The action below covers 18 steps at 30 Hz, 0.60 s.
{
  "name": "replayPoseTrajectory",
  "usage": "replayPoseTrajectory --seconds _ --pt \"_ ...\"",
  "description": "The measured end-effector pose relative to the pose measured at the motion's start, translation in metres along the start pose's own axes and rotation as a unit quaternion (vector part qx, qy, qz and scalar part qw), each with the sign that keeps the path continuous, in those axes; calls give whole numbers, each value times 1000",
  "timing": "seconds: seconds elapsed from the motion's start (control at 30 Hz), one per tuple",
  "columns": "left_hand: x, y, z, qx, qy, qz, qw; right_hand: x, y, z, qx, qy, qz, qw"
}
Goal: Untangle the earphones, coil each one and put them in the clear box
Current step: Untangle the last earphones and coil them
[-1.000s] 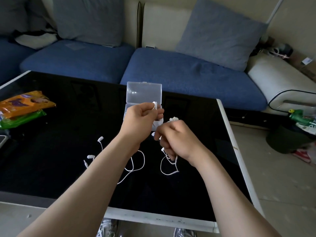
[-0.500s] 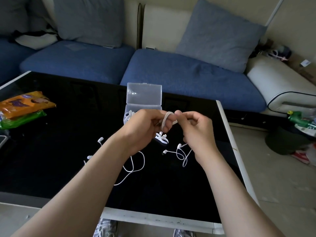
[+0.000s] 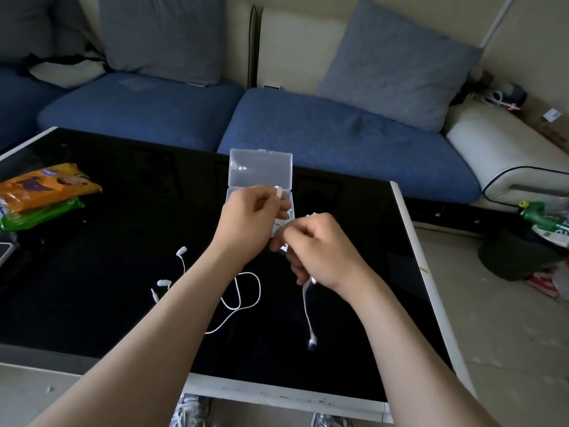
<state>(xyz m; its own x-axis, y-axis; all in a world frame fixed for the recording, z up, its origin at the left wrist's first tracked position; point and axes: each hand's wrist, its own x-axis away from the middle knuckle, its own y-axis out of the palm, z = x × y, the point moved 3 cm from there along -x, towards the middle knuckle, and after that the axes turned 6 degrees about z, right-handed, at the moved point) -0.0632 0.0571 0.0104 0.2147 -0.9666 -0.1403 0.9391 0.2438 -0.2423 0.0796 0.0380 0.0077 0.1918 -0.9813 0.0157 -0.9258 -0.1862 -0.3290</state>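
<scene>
While my left hand (image 3: 252, 217) pinches an earbud (image 3: 278, 191), box (image 3: 261, 169) at 12 o'clock, my right hand (image 3: 320, 251) grips the cord (image 3: 306, 309), tail hanging toward 6 o'clock.

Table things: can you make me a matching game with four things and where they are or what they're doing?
Things:
1. clear box
2. orange packet
3. loose earphone
4. left hand

Places or states:
A. near the table's left edge
B. pinching a white earbud
C. lid standing open
D. lying looped, in no hand

Pairs: 1-C, 2-A, 3-D, 4-B
</scene>
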Motion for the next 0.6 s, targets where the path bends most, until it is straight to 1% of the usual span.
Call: replayPoseTrajectory --seconds 0.1,0.17,0.23,0.33,0.4,0.47,0.53,0.6 --pt "3 4 2 -30 -2 -87 996 2 -9 -6 -64 -35 52 996" --pt "8 7 6 -2 -23 -150 988 2 -15 -7 -72 -41 89 993" --pt "11 8 10 38 -42 -184 981 1 -22 -4 -60 -44 134 988" --pt "13 9 15 70 -64 -217 971 -1 -33 3 -35 -41 216 975" --pt "15 10 19 113 -83 -251 958 -3 -39 6 -56 -22 249 967" --pt "16 11 21 184 -108 -264 941 -4 -39 8 -97 10 233 968" --pt "14 12 21 247 -129 -258 925 -5 -35 9 -144 50 186 971" --pt "13 13 21 280 -146 -246 916 -5 -30 11 -132 77 137 979"
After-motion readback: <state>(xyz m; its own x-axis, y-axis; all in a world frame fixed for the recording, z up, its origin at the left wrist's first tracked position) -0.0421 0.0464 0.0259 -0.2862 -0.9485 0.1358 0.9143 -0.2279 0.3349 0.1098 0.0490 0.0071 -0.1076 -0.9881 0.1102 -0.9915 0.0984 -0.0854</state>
